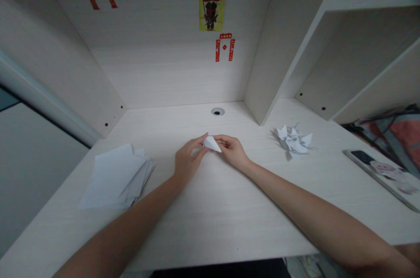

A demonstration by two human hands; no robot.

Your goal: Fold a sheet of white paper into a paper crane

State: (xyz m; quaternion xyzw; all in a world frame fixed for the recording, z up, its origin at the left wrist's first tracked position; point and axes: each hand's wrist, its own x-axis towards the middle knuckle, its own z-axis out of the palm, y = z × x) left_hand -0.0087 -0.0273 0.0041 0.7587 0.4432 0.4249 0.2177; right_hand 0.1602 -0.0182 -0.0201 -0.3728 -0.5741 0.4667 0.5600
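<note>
A small piece of folded white paper (pixel 212 143) is held up just over the middle of the desk, between both hands. My left hand (pixel 188 158) pinches its left side between thumb and fingers. On the other side, my right hand (pixel 233 150) has its fingers closed at the paper's right edge; part of that grip is hidden. To the left lies a stack of white paper sheets (pixel 113 175), loosely fanned. Off to the right sits a small cluster of folded white paper pieces (pixel 293 140) with pointed tips.
The pale desk (pixel 210 221) has a back wall with red and yellow stickers (pixel 212 2) and a round cable hole (pixel 218 112). A tablet-like device in a printed case (pixel 383 173) lies at right, near a red and grey cloth item (pixel 397 133). Shelves rise at right.
</note>
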